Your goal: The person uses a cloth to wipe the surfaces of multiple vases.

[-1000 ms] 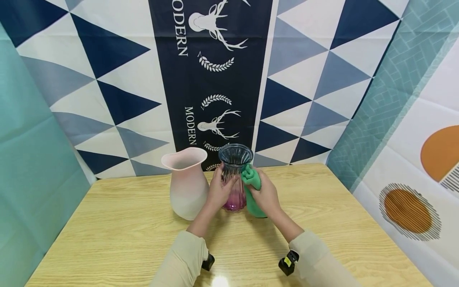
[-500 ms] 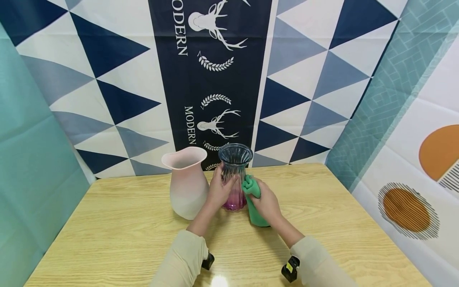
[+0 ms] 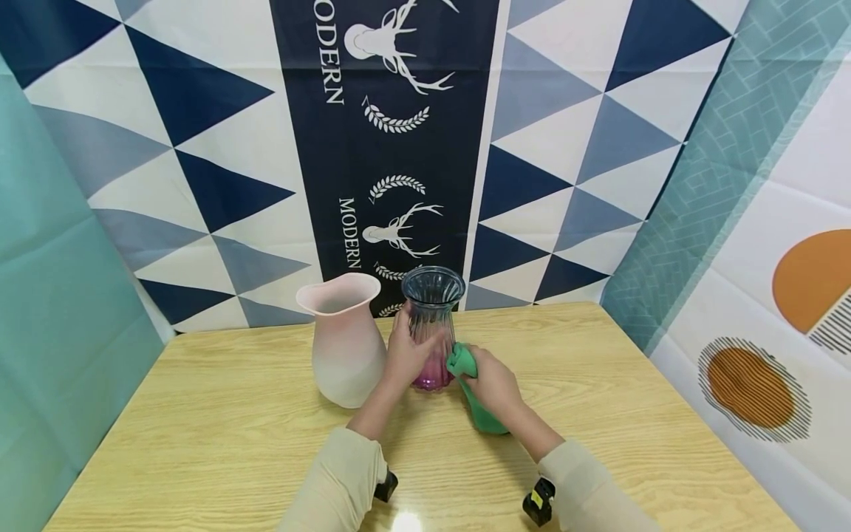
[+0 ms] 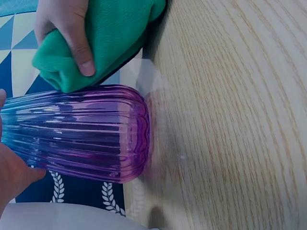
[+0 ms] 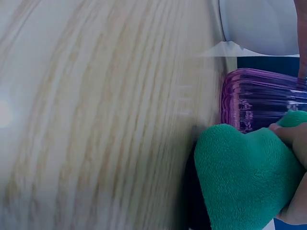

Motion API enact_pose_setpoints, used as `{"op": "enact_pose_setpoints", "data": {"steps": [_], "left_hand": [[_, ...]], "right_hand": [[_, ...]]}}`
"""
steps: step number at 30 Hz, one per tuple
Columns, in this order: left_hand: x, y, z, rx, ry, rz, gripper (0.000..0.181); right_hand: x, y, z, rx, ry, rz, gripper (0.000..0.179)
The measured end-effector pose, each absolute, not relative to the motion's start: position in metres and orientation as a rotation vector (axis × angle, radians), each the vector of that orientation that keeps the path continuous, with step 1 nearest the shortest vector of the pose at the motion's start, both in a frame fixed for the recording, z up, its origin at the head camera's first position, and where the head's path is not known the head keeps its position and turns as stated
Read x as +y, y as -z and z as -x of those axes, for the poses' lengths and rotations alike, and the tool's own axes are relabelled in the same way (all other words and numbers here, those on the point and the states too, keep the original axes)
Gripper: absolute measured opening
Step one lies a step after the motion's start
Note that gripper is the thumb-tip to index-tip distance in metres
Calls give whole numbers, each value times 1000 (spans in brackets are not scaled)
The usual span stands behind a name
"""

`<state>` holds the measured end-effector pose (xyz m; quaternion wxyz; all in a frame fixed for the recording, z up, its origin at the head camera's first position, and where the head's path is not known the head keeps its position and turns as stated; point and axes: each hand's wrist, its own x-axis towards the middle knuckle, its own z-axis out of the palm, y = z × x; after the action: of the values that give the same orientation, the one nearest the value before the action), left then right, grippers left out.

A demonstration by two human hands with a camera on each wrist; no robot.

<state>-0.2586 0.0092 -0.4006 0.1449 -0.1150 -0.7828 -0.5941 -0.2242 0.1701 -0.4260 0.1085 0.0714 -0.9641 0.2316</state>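
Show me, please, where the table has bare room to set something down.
Bare wooden table lies left of the pinkish-white vase and right of the right hand. Between them it is crowded: left hand, ribbed glass vase and green cloth, close together.

The right hand (image 5: 298, 143) is at abt 4 o'clock, fingers gripping a fuzzy green cloth (image 5: 244, 177) w/ a dark patch (image 5: 195, 206) along its 9 o'clock side. Ribbed purple glass vase (image 5: 244, 98) sits approx 3, partly behind the cloth, can't tell if touching tbh. Smooth rounded whitish vessel (image 5: 261, 24) btwn 1 & 2. Pale wood-grain tabletop (image 5: 110, 115) runs 6 thru 12, w/ glare (image 5: 4, 114) at 9.
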Motion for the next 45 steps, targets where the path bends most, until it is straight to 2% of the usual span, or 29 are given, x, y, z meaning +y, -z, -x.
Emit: {"op": "enact_pose_setpoints", "data": {"steps": [7, 14, 27, 45], "left_hand": [[11, 399, 257, -2276, 1663, 286, 84], [12, 396, 256, -2259, 1652, 284, 80], [9, 398, 256, -2245, 1650, 313, 76], [7, 398, 258, -2262, 1628, 392, 70]], "right_hand": [[173, 434, 216, -2891, -554, -283, 46], [182, 436, 221, -2830, -690, -263, 46], [182, 414, 232, -2447, -1039, -247, 52], [169, 393, 245, -2312, -1088, -328, 50]]}}
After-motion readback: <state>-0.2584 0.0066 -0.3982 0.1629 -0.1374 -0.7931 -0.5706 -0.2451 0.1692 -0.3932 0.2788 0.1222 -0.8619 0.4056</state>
